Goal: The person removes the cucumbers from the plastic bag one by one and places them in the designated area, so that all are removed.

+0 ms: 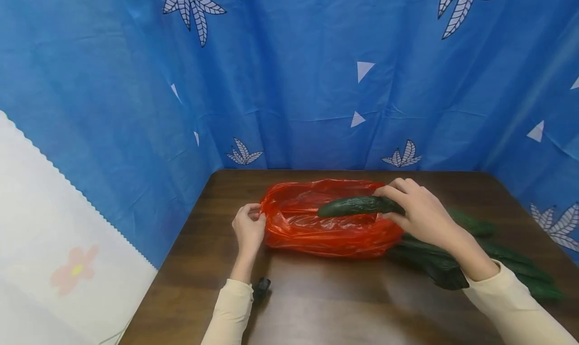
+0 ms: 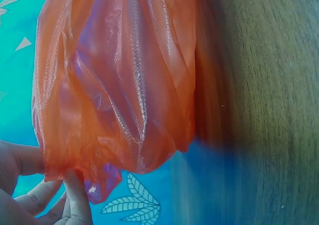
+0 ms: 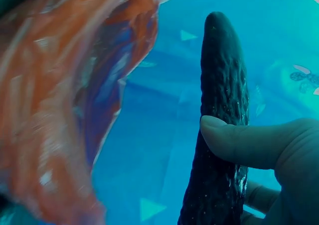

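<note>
A red plastic bag (image 1: pixel 325 242) lies spread on the table with its mouth facing up. At its left end my left hand (image 1: pixel 250 229) pinches the rim between thumb and fingers; the left wrist view shows the same grip on the bag's edge (image 2: pixel 114 85). My right hand (image 1: pixel 418 212) grips a dark green cucumber (image 1: pixel 348 206) by its right part, thumb on the near side. In the head view the cucumber overlaps the bag's opening, its tip toward the left. The right wrist view shows the bumpy cucumber (image 3: pixel 219 85) above the level of the bag's rim.
More cucumbers (image 1: pixel 520 269) lie on the right side of the table, partly behind my right forearm. A small black object (image 1: pixel 261 286) sits beside my left sleeve. The brown wooden table (image 1: pixel 325 295) ends at a blue patterned curtain (image 1: pixel 307 84).
</note>
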Demonstrator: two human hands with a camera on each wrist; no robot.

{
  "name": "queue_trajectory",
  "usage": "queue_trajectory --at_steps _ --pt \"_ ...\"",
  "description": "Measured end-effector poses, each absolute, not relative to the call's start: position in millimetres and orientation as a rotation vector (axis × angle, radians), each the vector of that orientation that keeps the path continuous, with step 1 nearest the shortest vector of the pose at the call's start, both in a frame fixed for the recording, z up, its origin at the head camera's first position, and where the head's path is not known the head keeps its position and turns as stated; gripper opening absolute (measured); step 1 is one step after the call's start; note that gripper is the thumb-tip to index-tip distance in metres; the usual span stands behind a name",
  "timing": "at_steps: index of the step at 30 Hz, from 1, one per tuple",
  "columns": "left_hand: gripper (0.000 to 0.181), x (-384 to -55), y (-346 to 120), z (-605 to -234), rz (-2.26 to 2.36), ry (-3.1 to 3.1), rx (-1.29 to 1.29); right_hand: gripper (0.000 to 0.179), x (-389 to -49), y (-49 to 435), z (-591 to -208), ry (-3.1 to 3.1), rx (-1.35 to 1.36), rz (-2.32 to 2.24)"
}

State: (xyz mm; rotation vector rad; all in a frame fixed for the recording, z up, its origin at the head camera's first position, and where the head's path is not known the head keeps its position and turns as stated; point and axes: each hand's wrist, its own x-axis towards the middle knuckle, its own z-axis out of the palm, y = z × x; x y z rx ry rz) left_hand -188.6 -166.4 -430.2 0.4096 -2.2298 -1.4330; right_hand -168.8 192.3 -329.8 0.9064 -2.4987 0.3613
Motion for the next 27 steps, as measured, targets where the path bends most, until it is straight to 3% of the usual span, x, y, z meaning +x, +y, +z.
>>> queue_trajectory --at_steps 27 --pt "0.019 -189.7 -168.8 -432.8 -1.448 -2.252 0.414 0.064 -100.2 306.9 -411.5 -2.553 0.681 0.306"
